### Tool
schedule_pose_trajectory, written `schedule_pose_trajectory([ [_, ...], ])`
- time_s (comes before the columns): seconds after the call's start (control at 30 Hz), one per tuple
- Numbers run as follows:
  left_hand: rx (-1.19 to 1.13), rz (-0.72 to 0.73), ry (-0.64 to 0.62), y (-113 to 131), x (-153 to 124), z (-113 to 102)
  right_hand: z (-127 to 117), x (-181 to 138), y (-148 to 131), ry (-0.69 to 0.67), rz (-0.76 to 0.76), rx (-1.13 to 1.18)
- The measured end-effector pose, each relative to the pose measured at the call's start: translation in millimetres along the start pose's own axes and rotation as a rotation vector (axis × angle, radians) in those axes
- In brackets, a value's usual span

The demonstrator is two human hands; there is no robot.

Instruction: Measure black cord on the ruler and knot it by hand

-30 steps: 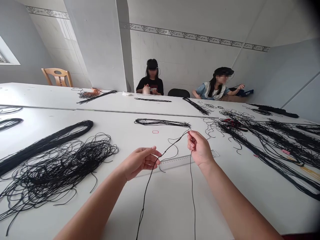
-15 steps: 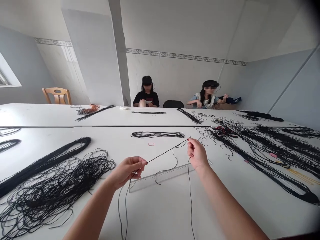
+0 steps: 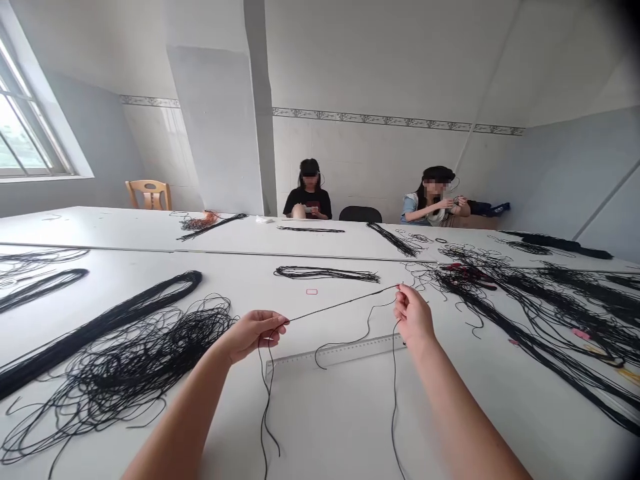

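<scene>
A thin black cord (image 3: 340, 306) runs taut between my two hands, rising slightly to the right. My left hand (image 3: 255, 333) pinches one end of the taut stretch, and loose ends hang below it over the table edge side. With thumb and forefinger closed, my right hand (image 3: 414, 313) grips the other end; one strand drops from it toward me. A further loose strand curls down between the hands, across a clear ruler (image 3: 340, 353) lying flat on the white table (image 3: 320, 413). Part of the cord is hidden inside my fingers.
A tangled heap of black cord (image 3: 145, 360) and a looped bundle (image 3: 115, 313) lie left. More cord bundles (image 3: 500, 307) spread at right. Ahead are a small bundle (image 3: 327, 273) and a pink-edged clip-like piece (image 3: 311, 291). Two people (image 3: 309, 200) sit across the table.
My hands have drawn slightly farther apart, and the cord between them lies at a flatter slant. The view has shifted left. The person at far right has brought both hands together.
</scene>
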State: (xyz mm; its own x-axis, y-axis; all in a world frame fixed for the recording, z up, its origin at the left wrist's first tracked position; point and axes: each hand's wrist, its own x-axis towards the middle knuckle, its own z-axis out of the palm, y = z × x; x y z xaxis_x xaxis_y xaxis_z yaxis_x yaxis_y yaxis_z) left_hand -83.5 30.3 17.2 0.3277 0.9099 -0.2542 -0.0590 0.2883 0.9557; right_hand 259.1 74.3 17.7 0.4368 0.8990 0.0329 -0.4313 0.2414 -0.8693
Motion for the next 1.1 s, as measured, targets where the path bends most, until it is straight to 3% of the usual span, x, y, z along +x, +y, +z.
schedule_pose_trajectory([
  [0.2,0.011,0.008,-0.018,7.2,-5.4,-2.1,-0.8,-1.5,-2.7,-0.037,0.002,-0.012],
  [0.37,-0.166,0.119,0.044,19.5,-23.4,-8.1,7.9,-12.1,-7.4,-0.103,0.004,-0.005],
  [0.5,-0.217,0.220,0.146,26.8,-71.6,-15.5,22.2,-31.8,-14.5,-0.243,-0.002,0.017],
  [0.6,-0.088,0.176,0.226,24.1,-119.0,-20.8,30.8,-50.1,-15.5,-0.356,-0.005,0.021],
  [0.77,0.122,0.086,0.345,10.0,-182.4,-26.5,36.5,-82.8,-11.7,-0.478,0.136,-0.028],
  [0.9,0.133,0.117,0.412,5.3,-210.1,-23.3,32.0,-101.0,-20.9,-0.497,0.141,-0.048],
  [1.1,0.136,0.184,0.372,7.4,-227.6,-6.3,16.3,-102.8,-46.0,-0.475,0.101,-0.064],
])
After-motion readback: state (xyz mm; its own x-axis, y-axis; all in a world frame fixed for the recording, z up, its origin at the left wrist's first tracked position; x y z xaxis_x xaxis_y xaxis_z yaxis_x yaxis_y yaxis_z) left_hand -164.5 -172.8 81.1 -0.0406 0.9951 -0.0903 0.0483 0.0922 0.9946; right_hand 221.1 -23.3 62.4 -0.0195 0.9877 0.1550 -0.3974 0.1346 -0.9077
